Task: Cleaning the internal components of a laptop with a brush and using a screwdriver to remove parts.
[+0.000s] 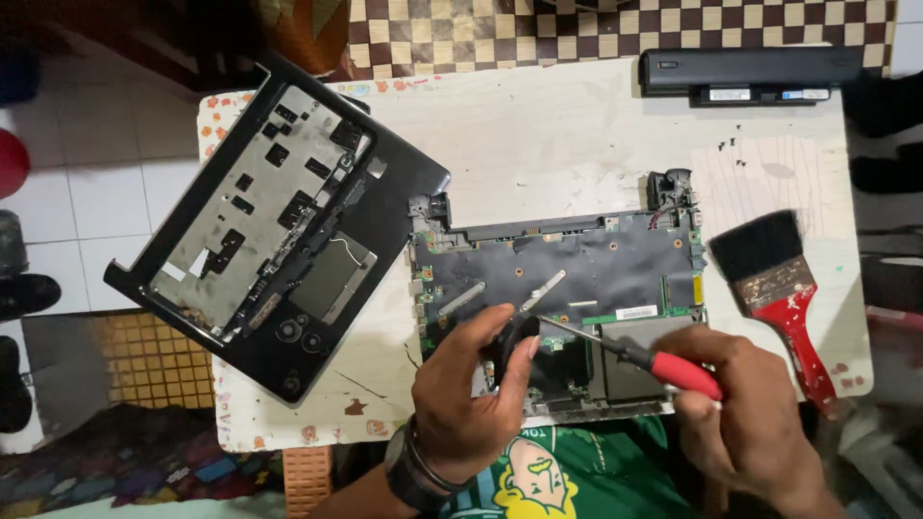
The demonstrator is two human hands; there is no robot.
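An opened laptop base (577,259) with its dark circuit board exposed lies on a pale work board (538,135). My right hand (745,404) grips a red-handled screwdriver (673,370), its shaft angled up-left with the tip near the board's middle. My left hand (471,384), with a dark band on the wrist, rests on the board's lower left part, fingers curled around a dark round part beside the screwdriver tip. What exactly those fingers hold is partly hidden.
A detached black laptop cover (279,221) lies upside down at the left, overhanging the board. A long black battery (750,72) sits at the top right. A red-handled paintbrush (779,288) lies at the right. Tiny screws (731,149) are scattered near it.
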